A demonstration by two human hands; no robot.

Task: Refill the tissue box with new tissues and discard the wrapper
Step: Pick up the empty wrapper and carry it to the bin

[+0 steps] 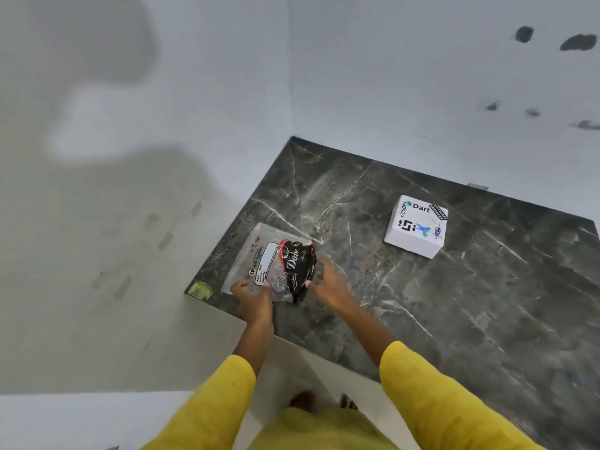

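Observation:
A pack of tissues in a clear plastic wrapper with a black printed panel (297, 261) lies near the left front corner of the dark marble counter (454, 303). My left hand (253, 298) pinches the wrapper's near edge. My right hand (328, 280) rests against the black panel's right side, fingers spread. The white tissue box with stickers (416, 225) stands upright further back to the right, apart from both hands.
White walls meet in a corner behind the counter. A small green sticker (200, 290) marks the counter's left front corner. The counter's front edge runs diagonally below my arms, with the pale floor and my feet (305, 401) beneath.

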